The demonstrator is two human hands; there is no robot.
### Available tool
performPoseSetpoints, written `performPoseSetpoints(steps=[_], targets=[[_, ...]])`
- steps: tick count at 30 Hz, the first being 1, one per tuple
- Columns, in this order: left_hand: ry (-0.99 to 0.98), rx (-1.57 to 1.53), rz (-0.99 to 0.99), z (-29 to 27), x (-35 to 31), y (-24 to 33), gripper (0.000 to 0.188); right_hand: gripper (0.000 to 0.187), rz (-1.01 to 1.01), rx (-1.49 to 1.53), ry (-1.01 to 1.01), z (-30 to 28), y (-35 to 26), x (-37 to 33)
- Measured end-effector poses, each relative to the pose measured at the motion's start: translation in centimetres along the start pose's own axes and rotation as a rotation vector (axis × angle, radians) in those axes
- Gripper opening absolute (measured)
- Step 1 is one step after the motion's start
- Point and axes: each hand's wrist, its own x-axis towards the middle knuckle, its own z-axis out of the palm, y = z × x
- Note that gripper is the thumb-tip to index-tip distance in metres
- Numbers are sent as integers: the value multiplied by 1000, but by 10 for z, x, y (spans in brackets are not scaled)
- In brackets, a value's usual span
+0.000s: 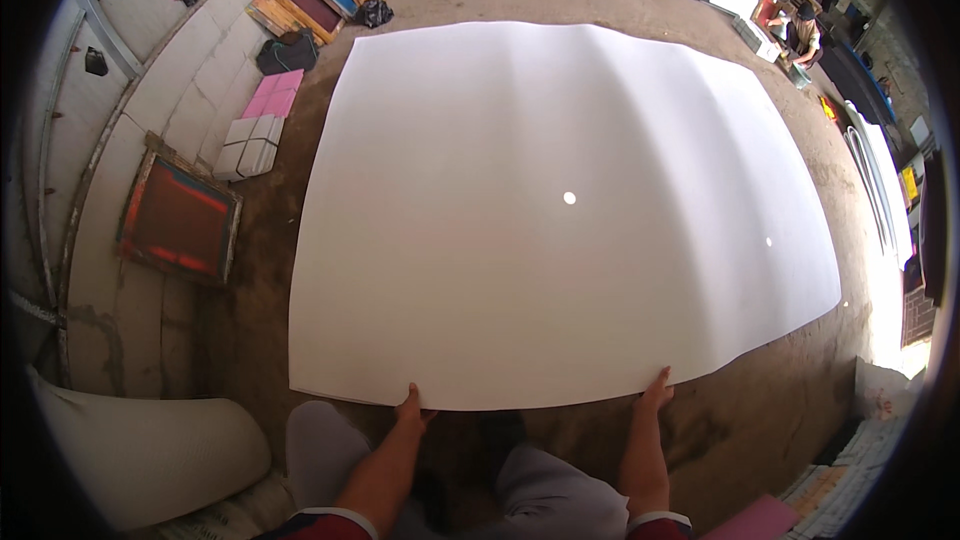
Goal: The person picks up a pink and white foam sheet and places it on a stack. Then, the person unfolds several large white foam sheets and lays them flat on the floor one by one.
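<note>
White sheet (560,210), very large, lies spread on the dirt floor (760,410) ahead of a person who grips its near edge with both hands. Left hand (410,408) pinches the edge with fingers closed on it; right hand (656,390) clamps the same edge further along, the two well apart. Beyond the hands the sheet runs far out, showing soft ripples and a slight lift along its far side. It looks thin, light and floppy, likely to buckle or crease if raised from one point, so the wide two-handed hold on the edge suits it. Left of the left hand a red framed screen (180,220) leans on the wall, with pink and white blocks (258,130) beyond. Another person (800,35) works far off, beyond the right hand.
</note>
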Motion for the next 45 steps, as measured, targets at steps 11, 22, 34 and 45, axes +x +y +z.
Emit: performPoseSetpoints(steps=[11,22,34,45], targets=[[130,-125,179,43,-45,33,50,52,-9,-187,207,39,16,43],[144,-264,396,74,-106,79,40,54,-169,-206,216,63,-76,7],[26,-327,184,55,-12,41,66,56,-34,-74,122,49,-17,25],[-212,-298,-23,19,59,33,68,61,157,-17,302,80,27,29]])
